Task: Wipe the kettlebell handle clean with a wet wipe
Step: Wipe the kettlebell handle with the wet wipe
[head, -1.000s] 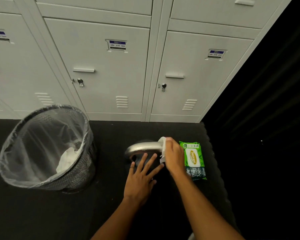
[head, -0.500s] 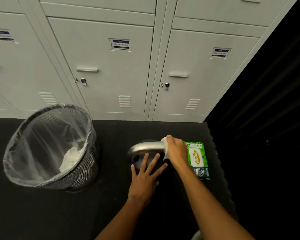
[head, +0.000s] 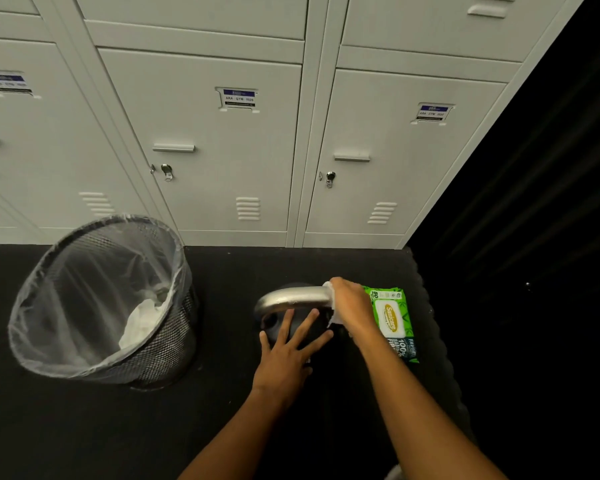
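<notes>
Right hand (head: 352, 306) grips wipe (head: 328, 288) at handle (head: 291, 297) end, pack (head: 394, 317) seemingly touching.

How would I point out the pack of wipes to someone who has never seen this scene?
Start at the grey lockers; on the black floor in front of them stands the kettlebell. Just right of it, partly behind the right hand holding a wipe, lies the pack. It is the only bright green thing, with a yellow oval label.
</notes>
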Available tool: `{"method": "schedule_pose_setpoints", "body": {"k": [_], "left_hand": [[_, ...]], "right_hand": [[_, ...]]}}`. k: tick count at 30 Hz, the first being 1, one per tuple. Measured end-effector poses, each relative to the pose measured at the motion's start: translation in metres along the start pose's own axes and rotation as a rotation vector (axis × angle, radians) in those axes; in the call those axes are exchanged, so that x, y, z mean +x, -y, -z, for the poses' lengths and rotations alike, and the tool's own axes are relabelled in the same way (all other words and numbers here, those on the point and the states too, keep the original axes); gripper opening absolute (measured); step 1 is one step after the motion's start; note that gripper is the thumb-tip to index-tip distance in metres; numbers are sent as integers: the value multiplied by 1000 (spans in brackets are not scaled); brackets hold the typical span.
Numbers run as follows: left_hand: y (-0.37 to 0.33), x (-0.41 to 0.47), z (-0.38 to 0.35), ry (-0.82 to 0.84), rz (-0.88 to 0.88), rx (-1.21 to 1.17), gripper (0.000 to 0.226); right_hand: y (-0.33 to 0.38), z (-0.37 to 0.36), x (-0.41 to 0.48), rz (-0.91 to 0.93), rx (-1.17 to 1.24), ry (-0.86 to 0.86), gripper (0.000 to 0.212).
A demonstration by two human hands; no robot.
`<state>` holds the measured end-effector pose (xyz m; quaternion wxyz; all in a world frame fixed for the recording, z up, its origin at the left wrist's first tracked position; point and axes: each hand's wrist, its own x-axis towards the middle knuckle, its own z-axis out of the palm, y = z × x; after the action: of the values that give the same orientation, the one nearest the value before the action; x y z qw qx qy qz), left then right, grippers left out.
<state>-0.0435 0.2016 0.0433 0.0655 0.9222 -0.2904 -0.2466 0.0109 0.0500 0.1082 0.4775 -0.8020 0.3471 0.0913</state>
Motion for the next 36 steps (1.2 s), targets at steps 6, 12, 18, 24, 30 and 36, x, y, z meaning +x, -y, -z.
{"method": "schedule_pose_setpoints", "body": {"k": [6,12,18,24,30,36], "left_hand": [[-4,0,2,37,14,16,74],[-4,1,4,10,15,11,84],[-2,2,2,19,8,5,90],[-2,3,2,35,13,24,83],[-1,5,1,24,11,33,91],[-1,5,0,44,12,30,90]], "right_hand": [[-32,-23,-35,564,-113,-255,35],[-42,-22,-15,126,489,-111,31],[4,9,-1,-10,-130,61,37],[-40,-23,-40,485,124,-227,39],[-25,11,-13,-192,498,68,34],[-16,-7,-13,168,-21,-46,34]]}}
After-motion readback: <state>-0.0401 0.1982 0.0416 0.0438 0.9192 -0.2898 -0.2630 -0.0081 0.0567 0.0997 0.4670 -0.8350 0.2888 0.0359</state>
